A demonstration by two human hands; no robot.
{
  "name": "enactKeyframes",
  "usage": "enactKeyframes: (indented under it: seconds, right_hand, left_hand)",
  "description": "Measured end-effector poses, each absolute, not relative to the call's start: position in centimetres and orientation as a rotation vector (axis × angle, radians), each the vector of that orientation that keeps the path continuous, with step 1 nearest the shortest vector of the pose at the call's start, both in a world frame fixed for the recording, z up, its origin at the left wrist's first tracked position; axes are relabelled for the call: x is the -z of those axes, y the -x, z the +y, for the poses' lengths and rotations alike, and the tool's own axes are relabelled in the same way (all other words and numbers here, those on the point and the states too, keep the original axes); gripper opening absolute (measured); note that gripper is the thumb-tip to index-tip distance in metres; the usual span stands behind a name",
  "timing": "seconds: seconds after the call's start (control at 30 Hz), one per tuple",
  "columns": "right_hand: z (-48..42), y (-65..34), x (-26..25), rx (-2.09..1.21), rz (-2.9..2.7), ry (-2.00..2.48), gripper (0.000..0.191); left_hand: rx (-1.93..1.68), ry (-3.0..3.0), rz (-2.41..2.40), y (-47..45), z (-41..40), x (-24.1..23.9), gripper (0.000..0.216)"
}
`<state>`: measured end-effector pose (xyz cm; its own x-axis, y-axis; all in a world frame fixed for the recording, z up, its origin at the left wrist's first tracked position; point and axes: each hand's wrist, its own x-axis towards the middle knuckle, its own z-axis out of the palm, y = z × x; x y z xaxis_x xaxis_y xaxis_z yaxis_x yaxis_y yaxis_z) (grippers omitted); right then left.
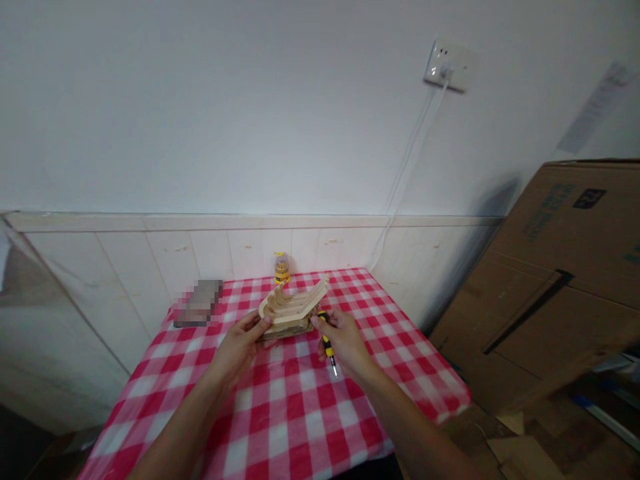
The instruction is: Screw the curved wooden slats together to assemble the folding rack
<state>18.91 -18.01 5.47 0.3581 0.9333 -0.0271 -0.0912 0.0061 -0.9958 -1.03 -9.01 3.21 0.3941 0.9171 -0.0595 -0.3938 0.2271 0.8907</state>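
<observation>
A pale wooden rack (295, 305) with several curved ribs is tilted up over the middle of the checked cloth. Under it shows a brownish, flat bundle or block (286, 329) whose kind I cannot make out. My left hand (246, 340) grips the rack's left end, thumb on top. In my right hand (345, 337) is a black and yellow screwdriver (327, 341), its metal tip pointing down toward me. The right fingers also come close to the rack's right end; whether they touch it I cannot tell.
A red and white checked cloth (280, 427) covers the table. A small yellow bit holder (281, 267) stands at the back by the wall. On the left lies a blurred flat object (199, 303). Large cardboard boxes (560, 280) lean at the right, and a cable hangs from the wall socket (447, 67).
</observation>
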Motion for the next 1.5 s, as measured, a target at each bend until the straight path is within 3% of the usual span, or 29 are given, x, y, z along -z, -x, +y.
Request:
enactKeyframes:
  seconds: [0.63,0.97,1.17,1.27,1.4,1.5]
  right_hand:
    - [-17.5,-28.8,-3.9,-0.466,-0.701,1.364,0.055]
    - [-20.2,-27.2,-2.0,-0.261,-1.133,1.697,0.02]
    - [-21.4,-26.1,-2.1,-0.129,-1.429,1.837,0.008]
    - [-22.0,-25.4,-2.3,-0.007,-1.557,1.904,0.017]
    - [-22.4,-23.6,-2.0,-0.351,-1.463,1.693,0.033]
    - [-22.3,-22.4,-1.6,-0.714,-1.219,1.448,0.027]
  left_hand:
    - [-0.97,-1.134,0.779,-0.1,-10.0,-1.5,0.062]
    - [-0.977,-1.229,0.837,0.0,-9.4,-0.4,0.046]
    - [-0.932,-1.193,0.886,0.3,-9.1,-0.4,0.064]
    - [-0.884,-1.106,0.831,1.0,-9.0,-1.0,0.077]
    - [-0.793,-0.953,0.754,1.4,-9.2,-1.8,0.078]
    - [-0.752,-0.844,0.704,1.0,-9.5,-2.1,0.068]
